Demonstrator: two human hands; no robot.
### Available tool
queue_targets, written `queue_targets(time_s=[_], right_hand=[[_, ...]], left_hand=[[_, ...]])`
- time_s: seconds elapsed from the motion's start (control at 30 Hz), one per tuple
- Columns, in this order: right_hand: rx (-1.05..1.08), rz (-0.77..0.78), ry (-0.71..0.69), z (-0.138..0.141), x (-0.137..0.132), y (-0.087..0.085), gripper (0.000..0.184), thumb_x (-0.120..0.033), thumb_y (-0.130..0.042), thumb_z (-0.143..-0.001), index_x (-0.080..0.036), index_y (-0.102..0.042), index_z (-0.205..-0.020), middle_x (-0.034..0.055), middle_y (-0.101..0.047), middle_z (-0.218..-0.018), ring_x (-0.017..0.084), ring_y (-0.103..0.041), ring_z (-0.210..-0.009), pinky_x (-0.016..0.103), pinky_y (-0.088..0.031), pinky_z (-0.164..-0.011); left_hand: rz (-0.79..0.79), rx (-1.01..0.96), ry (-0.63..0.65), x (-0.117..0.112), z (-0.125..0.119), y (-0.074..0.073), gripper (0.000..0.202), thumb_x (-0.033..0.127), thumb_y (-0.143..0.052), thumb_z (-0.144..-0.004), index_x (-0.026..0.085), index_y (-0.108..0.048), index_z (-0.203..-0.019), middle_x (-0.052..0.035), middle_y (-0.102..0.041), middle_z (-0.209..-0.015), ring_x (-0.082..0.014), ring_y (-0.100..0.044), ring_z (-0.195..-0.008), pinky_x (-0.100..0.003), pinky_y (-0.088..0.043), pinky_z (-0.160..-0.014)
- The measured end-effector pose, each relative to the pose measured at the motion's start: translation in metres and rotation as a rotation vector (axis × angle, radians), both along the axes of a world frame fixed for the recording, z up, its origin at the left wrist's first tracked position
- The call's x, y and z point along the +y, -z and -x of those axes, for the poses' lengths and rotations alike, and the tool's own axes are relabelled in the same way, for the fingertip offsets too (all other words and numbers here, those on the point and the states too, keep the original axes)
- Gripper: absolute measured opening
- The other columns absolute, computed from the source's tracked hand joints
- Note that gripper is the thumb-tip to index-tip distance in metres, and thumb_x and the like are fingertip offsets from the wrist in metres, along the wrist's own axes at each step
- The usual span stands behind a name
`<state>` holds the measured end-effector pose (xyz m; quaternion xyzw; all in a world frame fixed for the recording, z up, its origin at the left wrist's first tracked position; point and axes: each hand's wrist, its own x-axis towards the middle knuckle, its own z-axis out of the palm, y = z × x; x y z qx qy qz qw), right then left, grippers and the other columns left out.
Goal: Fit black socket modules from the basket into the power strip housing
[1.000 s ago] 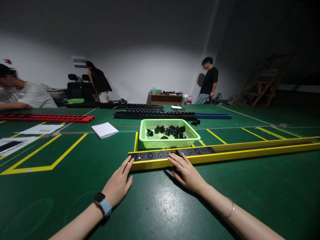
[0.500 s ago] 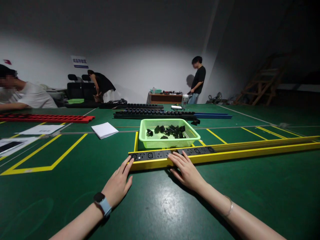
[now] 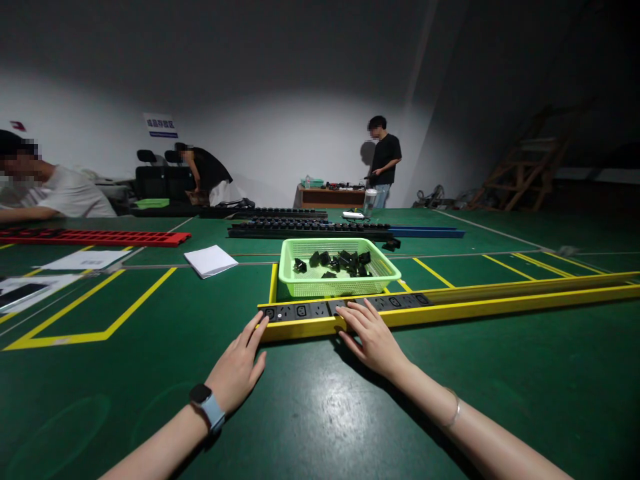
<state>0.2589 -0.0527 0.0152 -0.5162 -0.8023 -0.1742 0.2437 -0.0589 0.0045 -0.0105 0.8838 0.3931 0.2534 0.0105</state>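
A long yellow channel rail (image 3: 480, 303) lies across the green table, its left part filled with a row of black power sockets (image 3: 301, 311). My left hand (image 3: 235, 370) rests with fingertips on the rail's left end, fingers extended. My right hand (image 3: 373, 337) lies over the middle of the socket row, its fingers stretched across the rail's front edge and covering some sockets. Neither hand is wrapped round anything. Just behind the rail stands a light green plastic basket (image 3: 340, 288) with several loose black socket pieces (image 3: 345, 259) inside.
White paper (image 3: 210, 261) lies left of the basket. A red rail (image 3: 95, 237) is at the far left, near a seated person in a white shirt (image 3: 75, 190). Black rails (image 3: 305, 230) lie behind the basket. Two people in black, one person (image 3: 386, 160) standing and another (image 3: 207, 170) bending, are farther back.
Both my hands stay almost where they were on the rail. In the background, the standing person in black has shifted to the left.
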Motion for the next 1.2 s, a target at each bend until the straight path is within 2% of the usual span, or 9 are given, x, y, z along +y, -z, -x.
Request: queue_targets(time_s=[0.23, 0.4, 0.8, 1.03, 1.2], right_hand=[[0.003, -0.038, 0.058, -0.009, 0.004, 0.005, 0.051, -0.031, -0.048, -0.091, -0.026, -0.039, -0.141, 0.0077, -0.06, -0.115, 0.025, -0.05, -0.116, 0.053, -0.031, -0.111], [-0.02, -0.061, 0.089, -0.016, 0.007, 0.013, 0.046, -0.032, -0.051, -0.09, -0.03, -0.046, -0.136, 0.0089, -0.055, -0.108, 0.027, -0.049, -0.114, 0.056, -0.031, -0.108], [0.004, -0.08, 0.12, -0.014, 0.006, 0.016, 0.042, -0.032, -0.052, -0.089, -0.029, -0.052, -0.13, 0.0109, -0.047, -0.124, 0.029, -0.043, -0.123, 0.059, -0.028, -0.11], [0.008, -0.072, 0.128, -0.015, 0.006, 0.017, 0.042, -0.032, -0.052, -0.089, -0.028, -0.051, -0.131, 0.0117, -0.048, -0.129, 0.03, -0.042, -0.127, 0.059, -0.026, -0.11], [-0.037, -0.018, -0.025, -0.014, 0.001, 0.012, 0.051, -0.024, -0.046, -0.091, -0.024, -0.036, -0.141, 0.0108, -0.043, -0.143, 0.025, -0.037, -0.135, 0.058, -0.022, -0.113]], left_hand=[[-0.018, -0.007, 0.006, -0.001, 0.0, 0.0, 0.064, 0.022, -0.041, -0.091, 0.026, -0.011, -0.148, -0.0108, -0.026, -0.152, -0.0265, -0.044, -0.13, -0.045, -0.042, -0.106], [-0.001, -0.001, -0.005, -0.001, 0.0, 0.001, 0.064, 0.023, -0.041, -0.092, 0.025, -0.012, -0.148, -0.0106, -0.025, -0.153, -0.0265, -0.043, -0.131, -0.045, -0.041, -0.107], [-0.008, -0.013, -0.003, -0.002, -0.001, 0.0, 0.065, 0.022, -0.042, -0.091, 0.026, -0.012, -0.148, -0.0103, -0.026, -0.152, -0.0265, -0.046, -0.129, -0.045, -0.043, -0.106], [-0.019, -0.017, 0.002, -0.001, 0.0, 0.0, 0.064, 0.022, -0.042, -0.091, 0.026, -0.013, -0.148, -0.0106, -0.027, -0.152, -0.0265, -0.045, -0.129, -0.044, -0.042, -0.106], [-0.021, -0.018, 0.004, -0.001, 0.0, -0.001, 0.064, 0.022, -0.042, -0.091, 0.026, -0.012, -0.148, -0.0108, -0.027, -0.152, -0.0265, -0.047, -0.129, -0.045, -0.043, -0.106]])
